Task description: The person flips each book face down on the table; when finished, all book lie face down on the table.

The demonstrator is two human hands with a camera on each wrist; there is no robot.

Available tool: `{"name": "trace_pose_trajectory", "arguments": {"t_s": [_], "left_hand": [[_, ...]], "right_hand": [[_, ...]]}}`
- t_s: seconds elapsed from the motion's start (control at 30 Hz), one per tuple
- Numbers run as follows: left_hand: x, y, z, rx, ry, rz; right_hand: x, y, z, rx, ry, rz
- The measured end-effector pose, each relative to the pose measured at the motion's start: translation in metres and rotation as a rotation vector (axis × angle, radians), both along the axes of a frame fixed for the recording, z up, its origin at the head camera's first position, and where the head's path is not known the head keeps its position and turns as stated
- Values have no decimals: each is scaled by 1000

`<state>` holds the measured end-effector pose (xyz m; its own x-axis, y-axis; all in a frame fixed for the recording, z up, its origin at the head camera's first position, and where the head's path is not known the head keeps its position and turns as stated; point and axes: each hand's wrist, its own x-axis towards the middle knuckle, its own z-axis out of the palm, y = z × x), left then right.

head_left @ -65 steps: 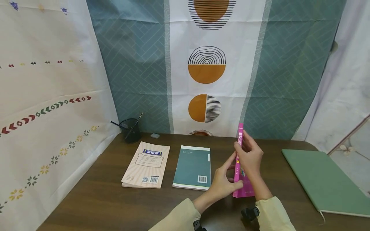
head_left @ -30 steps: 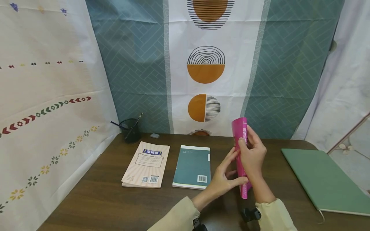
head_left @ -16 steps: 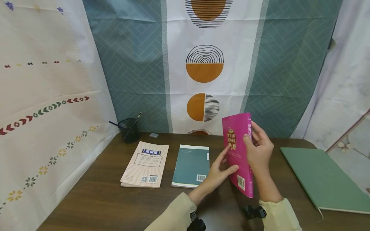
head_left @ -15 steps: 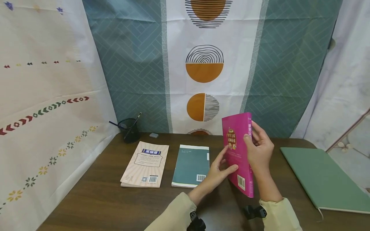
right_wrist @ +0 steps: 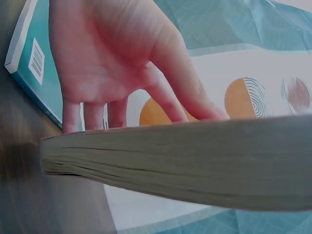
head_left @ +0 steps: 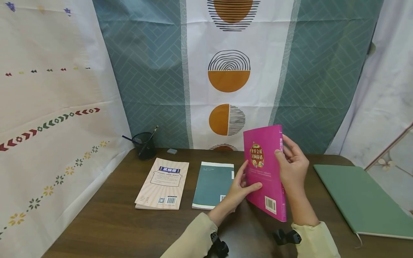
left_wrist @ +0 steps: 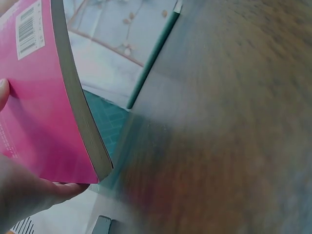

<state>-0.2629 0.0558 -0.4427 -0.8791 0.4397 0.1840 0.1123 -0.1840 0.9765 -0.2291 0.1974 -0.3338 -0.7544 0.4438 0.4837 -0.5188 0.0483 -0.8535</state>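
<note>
A thick pink paperback book (head_left: 267, 175) stands nearly upright in both hands, its barcode side facing me and its spine on the right. My left hand (head_left: 237, 190) grips the left edge, thumb lying on the cover and fingers reaching behind. At the spine, my right hand (head_left: 295, 170) pinches the book with the thumb in front and the other fingers behind. In the left wrist view, the pink cover (left_wrist: 48, 112) and page edges show above the wooden table. The right wrist view looks along the book's page block (right_wrist: 175, 161), with the left hand (right_wrist: 112, 58) beyond it.
Left of the hands lie a teal book (head_left: 213, 186) and a cream book (head_left: 162, 186). A large green notebook (head_left: 361, 200) lies at right. A black mesh pen cup (head_left: 146, 150) and a small grey eraser-like block (head_left: 172, 151) stand near the back curtain.
The pink book has turned from spine-on to show its barcode cover, swinging its open edge leftward. The left hand has shifted slightly left and the right hand slightly right, both still holding it.
</note>
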Motion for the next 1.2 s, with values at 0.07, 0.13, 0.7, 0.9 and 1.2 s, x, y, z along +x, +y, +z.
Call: {"name": "trace_pose_trajectory", "arguments": {"t_s": [0.07,0.13,0.7,0.9,1.2], "left_hand": [[0,0,0,3,3,8],[0,1,-1,9,5,21],[-1,1,2,-90,70,147],[2,2,2,-140,76,173],[3,-1,6,-208,117,176]], "right_hand": [[0,1,-1,0,-3,-6],[0,2,-1,-1,-1,-8],[-8,20,-4,-50,-41,-20],[-12,30,-6,-35,-77,-12],[-17,48,-13,-53,-142,-46]]}}
